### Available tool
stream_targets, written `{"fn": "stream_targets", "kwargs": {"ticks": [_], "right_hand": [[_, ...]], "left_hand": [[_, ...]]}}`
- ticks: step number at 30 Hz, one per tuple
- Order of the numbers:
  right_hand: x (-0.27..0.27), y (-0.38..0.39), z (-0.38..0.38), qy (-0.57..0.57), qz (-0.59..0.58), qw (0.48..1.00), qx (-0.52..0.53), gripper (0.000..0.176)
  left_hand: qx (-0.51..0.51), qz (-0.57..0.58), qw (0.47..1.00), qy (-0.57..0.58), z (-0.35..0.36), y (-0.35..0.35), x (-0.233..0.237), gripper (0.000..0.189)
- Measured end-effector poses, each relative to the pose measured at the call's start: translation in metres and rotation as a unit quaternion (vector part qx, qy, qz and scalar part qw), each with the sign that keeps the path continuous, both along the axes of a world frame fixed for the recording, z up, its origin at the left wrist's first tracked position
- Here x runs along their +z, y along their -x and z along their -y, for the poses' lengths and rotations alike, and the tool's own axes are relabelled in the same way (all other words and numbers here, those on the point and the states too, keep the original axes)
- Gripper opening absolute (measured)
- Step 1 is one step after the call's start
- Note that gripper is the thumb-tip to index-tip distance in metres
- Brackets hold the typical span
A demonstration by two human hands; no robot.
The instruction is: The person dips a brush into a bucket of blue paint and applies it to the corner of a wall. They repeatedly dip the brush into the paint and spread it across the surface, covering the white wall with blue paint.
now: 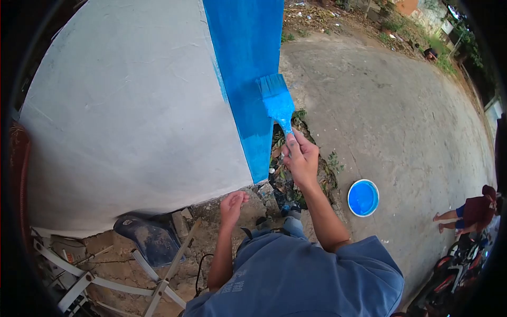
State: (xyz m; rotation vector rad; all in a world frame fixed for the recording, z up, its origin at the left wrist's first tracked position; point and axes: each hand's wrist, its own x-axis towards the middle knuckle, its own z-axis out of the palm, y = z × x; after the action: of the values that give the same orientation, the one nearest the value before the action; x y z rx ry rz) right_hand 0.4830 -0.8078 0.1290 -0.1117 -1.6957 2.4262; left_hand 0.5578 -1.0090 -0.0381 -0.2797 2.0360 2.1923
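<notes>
My right hand [302, 156] is closed round the handle of a wide paintbrush [279, 105] covered in blue paint. The bristles point up and overlap the right edge of a blue-painted strip [243, 42] on the wall. Beside that strip lies the white wall face [142, 105], with a few light blue smears along the border. My left hand [232, 205] hangs near the wall's lower corner, its fingers curled in and nothing showing in them. To the right, a round white-rimmed tub [363, 198] of blue paint stands on the concrete.
A dark, dusty plastic piece [150, 240] and a white metal frame [84, 280] lie low on the left. Leaves and rubble [285, 177] line the wall's foot. At the right, a person [472, 214] is near parked motorcycles [457, 269]; concrete ground [401, 116] stretches between.
</notes>
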Motion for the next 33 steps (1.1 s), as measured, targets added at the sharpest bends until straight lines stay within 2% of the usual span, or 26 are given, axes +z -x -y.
{"fn": "stream_targets", "kwargs": {"ticks": [2,4,6,10,11,13,15,16,18,23,26,28,33], "right_hand": [[-0.031,0.017,0.000,-0.043,-0.007,0.999,-0.009,0.030],[-0.077,0.031,0.002,-0.080,-0.015,0.996,-0.022,0.032],[-0.124,0.035,0.004,-0.203,-0.007,0.978,-0.048,0.033],[-0.233,0.026,0.010,-0.207,0.060,0.974,-0.074,0.032],[-0.267,0.024,0.010,-0.194,0.099,0.974,-0.064,0.025],[-0.266,0.018,0.012,-0.180,0.135,0.973,-0.053,0.021],[-0.264,0.011,0.010,-0.157,0.272,0.949,-0.018,0.019],[-0.262,0.012,0.009,-0.156,0.270,0.950,-0.019,0.019],[-0.259,0.022,0.009,-0.161,0.244,0.956,-0.022,0.021],[-0.144,0.033,0.003,-0.108,0.225,0.968,-0.009,0.022],[-0.085,0.026,-0.001,-0.097,0.165,0.981,0.008,0.021],[-0.048,0.017,-0.001,-0.049,0.105,0.993,0.024,0.020],[-0.023,0.005,0.000,-0.028,0.004,1.000,0.009,0.026]], "left_hand": [[0.000,-0.020,1.000,-0.002,-0.003,-0.003,-0.007,0.023],[-0.002,-0.004,1.000,-0.002,-0.008,-0.009,-0.001,0.019],[-0.002,0.008,1.000,-0.007,-0.010,-0.011,-0.004,0.016],[-0.017,0.003,1.000,-0.013,-0.003,-0.021,-0.023,0.018],[-0.014,0.009,1.000,-0.014,-0.001,-0.024,-0.024,0.019],[-0.009,0.011,1.000,-0.008,0.001,-0.027,-0.019,0.020],[-0.007,0.012,1.000,-0.003,0.002,-0.029,-0.012,0.021],[-0.006,0.023,1.000,0.004,0.002,-0.030,-0.008,0.021],[-0.003,0.029,0.999,0.013,0.004,-0.028,-0.007,0.021],[0.009,0.013,1.000,0.010,0.004,-0.027,-0.010,0.021],[-0.001,0.015,1.000,0.012,0.002,-0.025,-0.008,0.020],[-0.012,0.018,1.000,0.012,0.000,-0.023,-0.008,0.020],[-0.022,0.006,1.000,0.001,-0.003,-0.021,-0.011,0.019]]}}
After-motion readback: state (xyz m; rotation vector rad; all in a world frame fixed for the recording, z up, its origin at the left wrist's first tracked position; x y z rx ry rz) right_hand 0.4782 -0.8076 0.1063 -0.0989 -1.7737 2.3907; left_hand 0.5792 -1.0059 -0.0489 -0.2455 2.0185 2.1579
